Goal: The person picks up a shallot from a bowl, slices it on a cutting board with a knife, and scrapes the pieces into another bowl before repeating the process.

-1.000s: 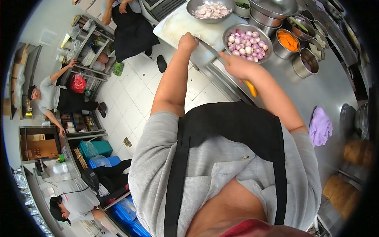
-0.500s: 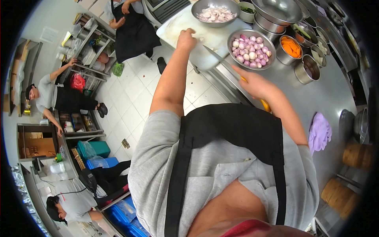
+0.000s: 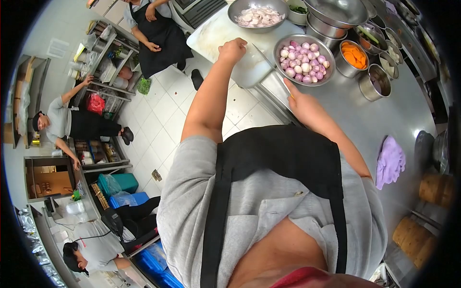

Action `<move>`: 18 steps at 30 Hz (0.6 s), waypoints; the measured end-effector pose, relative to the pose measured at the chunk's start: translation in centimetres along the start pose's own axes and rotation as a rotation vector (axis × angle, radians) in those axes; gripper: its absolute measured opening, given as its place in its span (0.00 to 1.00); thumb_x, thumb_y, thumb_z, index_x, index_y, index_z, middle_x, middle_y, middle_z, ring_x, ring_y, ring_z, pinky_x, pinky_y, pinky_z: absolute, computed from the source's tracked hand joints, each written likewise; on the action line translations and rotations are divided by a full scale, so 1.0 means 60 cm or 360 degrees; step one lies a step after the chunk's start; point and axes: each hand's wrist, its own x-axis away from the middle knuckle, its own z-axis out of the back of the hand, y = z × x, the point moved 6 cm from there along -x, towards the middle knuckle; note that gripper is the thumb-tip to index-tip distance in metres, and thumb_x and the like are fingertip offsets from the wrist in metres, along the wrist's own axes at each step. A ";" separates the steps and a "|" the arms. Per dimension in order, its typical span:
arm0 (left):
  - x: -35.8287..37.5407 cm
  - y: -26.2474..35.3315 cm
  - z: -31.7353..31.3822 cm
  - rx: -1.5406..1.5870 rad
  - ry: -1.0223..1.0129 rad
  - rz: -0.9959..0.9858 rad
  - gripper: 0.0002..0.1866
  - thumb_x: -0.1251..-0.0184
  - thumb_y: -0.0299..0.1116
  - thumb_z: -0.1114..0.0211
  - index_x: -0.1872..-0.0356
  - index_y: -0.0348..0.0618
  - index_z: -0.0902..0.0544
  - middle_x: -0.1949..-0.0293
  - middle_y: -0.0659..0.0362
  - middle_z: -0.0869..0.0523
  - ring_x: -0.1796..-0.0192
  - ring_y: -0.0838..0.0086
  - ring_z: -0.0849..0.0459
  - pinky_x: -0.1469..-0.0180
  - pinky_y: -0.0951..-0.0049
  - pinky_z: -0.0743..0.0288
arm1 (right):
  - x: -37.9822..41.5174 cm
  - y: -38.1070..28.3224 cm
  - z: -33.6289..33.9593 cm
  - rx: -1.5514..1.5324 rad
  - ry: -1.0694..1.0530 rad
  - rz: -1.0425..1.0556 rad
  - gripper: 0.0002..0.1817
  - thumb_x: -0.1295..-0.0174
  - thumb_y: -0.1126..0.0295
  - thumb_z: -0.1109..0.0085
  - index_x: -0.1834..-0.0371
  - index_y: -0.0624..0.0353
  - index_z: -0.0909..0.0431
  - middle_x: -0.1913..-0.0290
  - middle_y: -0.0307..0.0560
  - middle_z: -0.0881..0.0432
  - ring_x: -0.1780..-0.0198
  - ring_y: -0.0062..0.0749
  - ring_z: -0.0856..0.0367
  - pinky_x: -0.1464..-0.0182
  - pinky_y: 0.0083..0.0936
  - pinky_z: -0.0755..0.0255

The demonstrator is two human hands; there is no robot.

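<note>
My left hand (image 3: 233, 49) rests as a closed fist on the white cutting board (image 3: 211, 31); anything under its fingers is hidden. My right hand (image 3: 301, 102) grips a knife (image 3: 269, 60) over the counter's edge. The blade points up and left toward the board, just beside my left hand. A steel bowl (image 3: 277, 61) of peeled pink shallots sits right of the blade. A second bowl (image 3: 236, 20) at the far end of the board holds sliced pieces.
Steel containers, one with orange carrot slices (image 3: 353, 53), line the steel counter (image 3: 384, 110). A purple cloth (image 3: 390, 161) and bamboo steamers (image 3: 434, 187) lie at the right. Three other people (image 3: 161, 29), (image 3: 72, 122), (image 3: 91, 245) work along the tiled aisle on the left.
My right hand drew back toward the counter edge and then came up again, and the knife tip now lies beside my left fist. The orange handle is now hidden in my grip.
</note>
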 end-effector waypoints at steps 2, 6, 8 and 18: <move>0.004 0.004 -0.005 -0.0123 -0.0149 0.0013 0.14 0.42 0.37 0.40 0.55 0.53 0.16 0.57 0.59 0.13 0.52 0.66 0.17 0.49 0.68 0.27 | -0.002 0.001 0.000 -0.0012 0.0007 0.0004 0.30 0.34 0.65 0.57 0.28 0.49 0.48 0.71 0.67 0.21 0.67 0.61 0.22 0.59 0.49 0.31; -0.016 -0.021 -0.034 -0.0045 -0.0553 0.0055 0.09 0.47 0.37 0.38 0.68 0.50 0.15 0.69 0.59 0.14 0.65 0.68 0.17 0.59 0.66 0.26 | -0.004 0.009 -0.006 -0.0202 -0.0031 -0.0020 0.29 0.33 0.65 0.58 0.28 0.51 0.48 0.66 0.68 0.20 0.61 0.59 0.21 0.55 0.48 0.31; -0.017 -0.028 -0.043 0.0107 -0.0645 0.0061 0.09 0.49 0.37 0.39 0.77 0.46 0.15 0.77 0.58 0.16 0.72 0.67 0.18 0.62 0.60 0.27 | -0.004 0.008 -0.004 -0.0305 -0.0007 0.0023 0.29 0.33 0.65 0.57 0.28 0.50 0.48 0.65 0.68 0.20 0.61 0.59 0.21 0.55 0.47 0.31; 0.041 -0.009 -0.054 0.1453 -0.0410 0.0694 0.07 0.39 0.23 0.37 0.62 0.29 0.21 0.66 0.52 0.16 0.65 0.69 0.15 0.60 0.76 0.17 | -0.012 0.011 -0.007 -0.0378 -0.0102 0.0093 0.29 0.34 0.65 0.57 0.28 0.47 0.46 0.63 0.69 0.21 0.60 0.58 0.21 0.54 0.45 0.31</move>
